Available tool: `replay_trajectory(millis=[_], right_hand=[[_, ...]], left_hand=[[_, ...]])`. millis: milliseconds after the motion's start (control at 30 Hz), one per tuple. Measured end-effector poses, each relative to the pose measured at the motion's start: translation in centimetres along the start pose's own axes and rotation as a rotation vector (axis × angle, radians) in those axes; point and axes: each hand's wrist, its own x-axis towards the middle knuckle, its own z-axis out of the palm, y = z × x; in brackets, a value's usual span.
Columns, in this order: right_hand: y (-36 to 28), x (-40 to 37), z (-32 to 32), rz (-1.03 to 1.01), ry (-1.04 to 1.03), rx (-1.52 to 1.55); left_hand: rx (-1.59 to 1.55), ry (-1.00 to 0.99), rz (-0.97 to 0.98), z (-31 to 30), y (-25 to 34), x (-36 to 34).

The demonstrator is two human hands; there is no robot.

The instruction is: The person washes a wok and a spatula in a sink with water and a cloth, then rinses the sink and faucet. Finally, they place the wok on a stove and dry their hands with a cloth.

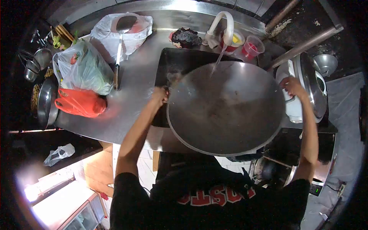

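A large round dark wok (226, 115) rests over the sink (163, 73), covering much of it. My left hand (161, 94) is closed on the handle at the wok's left side. On the opposite side, my right hand (293, 87) has its fingers curled at the wok's right handle (290, 99). Above the wok's far rim arches a white faucet (229, 28), and a thin stream of water falls from it into the wok. The inside of the wok looks wet, with a few small brown specks.
Left on the steel counter (134, 88) are a ladle (118, 53), a clear bag of vegetables (86, 67) and a red bag (81, 102). Behind the sink lie a dark scrubber (186, 37) and plastic cups (253, 46). A white rice cooker (295, 109) stands right.
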Motion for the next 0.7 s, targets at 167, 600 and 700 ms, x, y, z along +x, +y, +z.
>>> replay_trajectory(millis=[167,600,700], right_hand=[[5.3,1.3,9.3,0.088,0.078,0.166],[5.1,3.5,18.5,-0.026,0.377,0.096],[5.7,4.1,19.4,-0.151,0.455,0.016]], left_hand=[[0.37,0.398,0.232,-1.7,3.9,3.2],[0.467,0.719,0.479,-1.8,5.0,5.2],[0.584,0.841,0.526,-1.3,5.3,5.4]])
